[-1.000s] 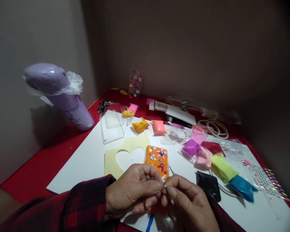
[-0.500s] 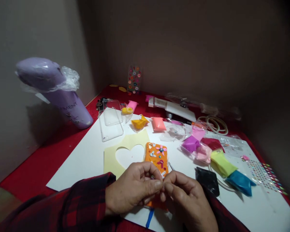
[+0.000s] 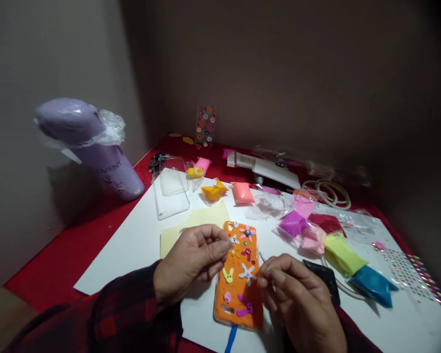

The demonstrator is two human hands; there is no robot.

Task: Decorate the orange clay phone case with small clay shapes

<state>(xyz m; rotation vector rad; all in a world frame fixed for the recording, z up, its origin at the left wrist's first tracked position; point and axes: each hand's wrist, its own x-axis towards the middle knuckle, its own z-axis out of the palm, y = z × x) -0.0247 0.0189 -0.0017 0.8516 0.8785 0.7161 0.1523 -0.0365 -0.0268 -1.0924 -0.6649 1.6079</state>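
An orange clay-covered phone case [image 3: 238, 289] lies on the white board, decorated with small clay flowers, bunny shapes and beads. My left hand [image 3: 194, 262] hovers at the case's left side, thumb and fingers pinched together; whatever they hold is too small to make out. To the right of the case is my right hand [image 3: 297, 296], its thumb and forefinger also pressed together on something I cannot identify. A blue tool handle [image 3: 231, 338] pokes out below the case. Behind my left hand lies a pale yellow paper sheet [image 3: 206, 215], partly covered.
Clear phone cases [image 3: 172, 201] lie at the back left, near a purple bottle [image 3: 119, 171]. Packets of coloured clay, such as an orange-yellow one [image 3: 215, 190] and a blue one [image 3: 375, 284], line the board's back and right. Gem stickers [image 3: 407, 269] lie far right.
My hands have moved apart, left hand to the left and right hand to the right, uncovering the orange case's lower half. The view has shifted slightly.
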